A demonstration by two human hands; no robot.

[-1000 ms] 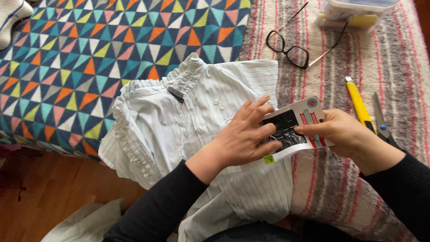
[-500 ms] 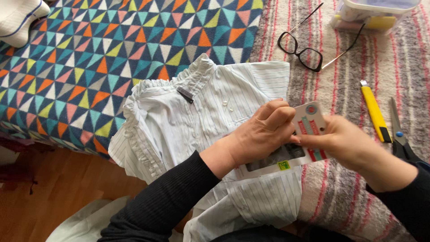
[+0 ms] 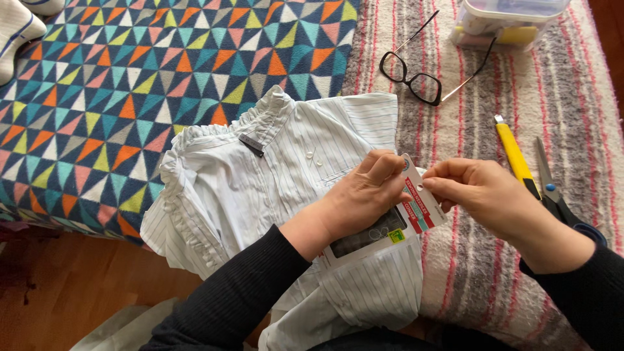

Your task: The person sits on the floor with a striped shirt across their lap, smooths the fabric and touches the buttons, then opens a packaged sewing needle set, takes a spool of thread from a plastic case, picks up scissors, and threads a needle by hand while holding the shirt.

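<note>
A white pinstriped shirt [image 3: 260, 182] with a ruffled collar lies spread over the bed's edge in front of me. Above its lower part I hold a small flat card packet [image 3: 390, 227] with a dark window and red and teal stripes. My left hand [image 3: 364, 195] grips the packet from the left, fingers curled over its top. My right hand [image 3: 484, 195] pinches the packet's upper right corner between thumb and fingertips. Both sleeves are black.
Black-framed glasses [image 3: 416, 75] lie on the striped blanket [image 3: 468, 273]. A yellow utility knife [image 3: 513, 153] and blue-handled scissors [image 3: 559, 198] sit just right of my right hand. A clear plastic box [image 3: 507, 19] stands at the top. A triangle-patterned quilt [image 3: 130, 84] covers the left; wooden floor [image 3: 71, 279] lies below.
The view has shifted slightly, so everything sits a little lower. My hands have turned the packet more upright and moved up to pinch its top corner.
</note>
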